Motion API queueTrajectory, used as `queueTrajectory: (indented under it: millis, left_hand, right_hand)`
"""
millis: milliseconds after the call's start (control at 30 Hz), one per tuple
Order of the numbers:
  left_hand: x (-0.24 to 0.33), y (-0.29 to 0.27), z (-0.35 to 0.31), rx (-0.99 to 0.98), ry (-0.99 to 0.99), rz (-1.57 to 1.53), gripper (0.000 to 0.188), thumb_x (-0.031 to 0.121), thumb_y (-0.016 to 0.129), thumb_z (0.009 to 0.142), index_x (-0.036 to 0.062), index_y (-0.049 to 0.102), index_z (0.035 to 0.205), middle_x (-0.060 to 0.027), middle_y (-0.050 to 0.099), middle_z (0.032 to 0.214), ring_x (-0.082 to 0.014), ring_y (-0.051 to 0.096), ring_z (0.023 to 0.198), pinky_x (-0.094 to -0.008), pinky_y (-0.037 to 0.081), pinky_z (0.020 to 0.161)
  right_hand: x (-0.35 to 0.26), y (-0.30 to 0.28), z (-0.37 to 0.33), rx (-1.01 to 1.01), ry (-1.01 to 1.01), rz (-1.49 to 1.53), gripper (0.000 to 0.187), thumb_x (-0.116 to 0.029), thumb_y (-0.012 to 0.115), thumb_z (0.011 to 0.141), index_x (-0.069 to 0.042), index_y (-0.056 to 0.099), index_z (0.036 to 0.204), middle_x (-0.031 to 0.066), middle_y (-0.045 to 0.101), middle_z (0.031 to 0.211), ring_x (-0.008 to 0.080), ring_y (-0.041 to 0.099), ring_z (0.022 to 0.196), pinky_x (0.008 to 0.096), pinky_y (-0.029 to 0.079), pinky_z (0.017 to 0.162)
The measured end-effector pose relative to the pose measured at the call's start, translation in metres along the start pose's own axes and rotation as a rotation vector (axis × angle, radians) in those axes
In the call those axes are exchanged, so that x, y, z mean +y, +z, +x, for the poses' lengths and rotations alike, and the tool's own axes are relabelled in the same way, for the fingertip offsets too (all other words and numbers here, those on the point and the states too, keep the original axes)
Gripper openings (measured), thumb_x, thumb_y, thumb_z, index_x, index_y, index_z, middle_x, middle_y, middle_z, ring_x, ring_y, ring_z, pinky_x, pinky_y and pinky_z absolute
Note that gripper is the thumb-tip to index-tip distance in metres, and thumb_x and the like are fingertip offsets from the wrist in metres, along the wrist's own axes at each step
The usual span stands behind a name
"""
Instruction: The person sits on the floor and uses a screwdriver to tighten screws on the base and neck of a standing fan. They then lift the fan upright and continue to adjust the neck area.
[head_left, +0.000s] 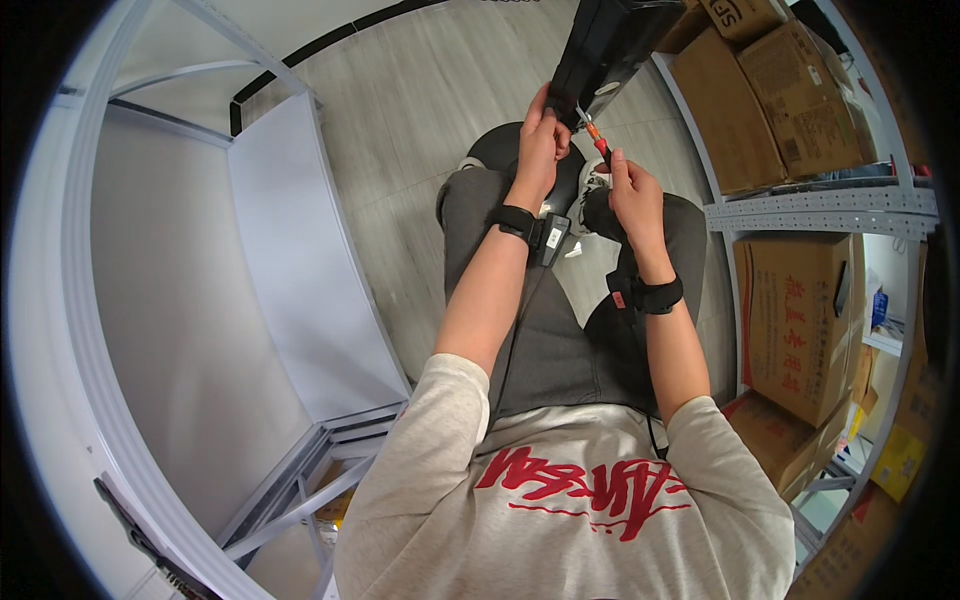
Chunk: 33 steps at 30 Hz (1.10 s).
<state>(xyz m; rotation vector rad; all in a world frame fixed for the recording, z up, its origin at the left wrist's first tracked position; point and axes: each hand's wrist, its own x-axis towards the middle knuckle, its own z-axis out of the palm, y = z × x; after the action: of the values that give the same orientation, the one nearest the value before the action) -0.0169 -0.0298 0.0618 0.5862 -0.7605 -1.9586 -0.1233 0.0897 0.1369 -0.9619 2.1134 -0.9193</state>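
Note:
A long, black, box-like object (610,50) with glossy sides stands tilted at the top of the view, its far end cut off by the edge. At its lower left corner, my left hand (540,155) is closed, with the fingers curled against the black casing. My right hand (636,195) grips a screwdriver (600,142) with a red and orange handle. The screwdriver's metal tip points up and left, close to the lower end of the black object. Whether the tip touches it, I cannot tell. Beneath my left hand lies a round black disc (495,150), partly covered.
To the left is a white metal frame with a pale panel (290,260). A perforated metal shelf (820,212) on the right carries cardboard boxes (800,320). Grey floor (400,120) lies ahead. A black wrist strap with a small black device (554,240) hangs at my left wrist.

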Motion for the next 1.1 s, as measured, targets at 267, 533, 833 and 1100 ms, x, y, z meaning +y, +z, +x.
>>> queueTrajectory:
  millis: [267, 533, 833, 1100]
  left_hand:
    - [0.002, 0.001, -0.002, 0.011, -0.012, -0.002, 0.053, 0.008, 0.037, 0.104, 0.0161, 0.028, 0.156, -0.0002, 0.045, 0.061, -0.008, 0.035, 0.052, -0.0235, 0.029, 0.048]
    - [0.001, 0.0, -0.002, -0.001, -0.017, -0.007, 0.062, 0.003, 0.037, 0.098, 0.016, 0.025, 0.157, -0.0001, 0.046, 0.063, -0.0079, 0.037, 0.053, -0.0228, 0.03, 0.049]
    - [0.003, 0.001, -0.004, 0.001, -0.018, -0.016, 0.065, 0.001, 0.038, 0.096, 0.0159, 0.025, 0.157, -0.0004, 0.047, 0.064, -0.0078, 0.038, 0.053, -0.023, 0.03, 0.049]
    - [0.004, 0.001, -0.005, 0.01, -0.019, -0.011, 0.064, 0.001, 0.037, 0.096, 0.0165, 0.026, 0.157, -0.0007, 0.047, 0.064, -0.0079, 0.038, 0.053, -0.023, 0.03, 0.049]
  right_hand:
    - [-0.005, 0.0, -0.005, 0.127, -0.145, -0.057, 0.039, -0.038, 0.064, 0.096, 0.0, 0.071, 0.096, 0.0136, 0.067, 0.077, 0.0183, 0.063, 0.066, 0.0334, 0.047, 0.062]
    - [0.0, 0.014, -0.006, 0.395, -0.439, -0.064, 0.04, -0.036, 0.062, 0.098, 0.003, 0.071, 0.093, 0.0083, 0.062, 0.061, 0.0171, 0.061, 0.057, 0.032, 0.046, 0.057]
    - [-0.004, 0.0, -0.001, 0.005, -0.032, 0.115, 0.039, -0.038, 0.065, 0.095, 0.0, 0.071, 0.101, 0.0129, 0.071, 0.086, 0.0156, 0.065, 0.074, 0.033, 0.048, 0.063]
    - [-0.001, 0.013, -0.006, 0.397, -0.481, -0.122, 0.036, -0.036, 0.064, 0.096, -0.002, 0.071, 0.101, 0.0122, 0.066, 0.08, 0.0254, 0.062, 0.065, 0.0353, 0.048, 0.062]
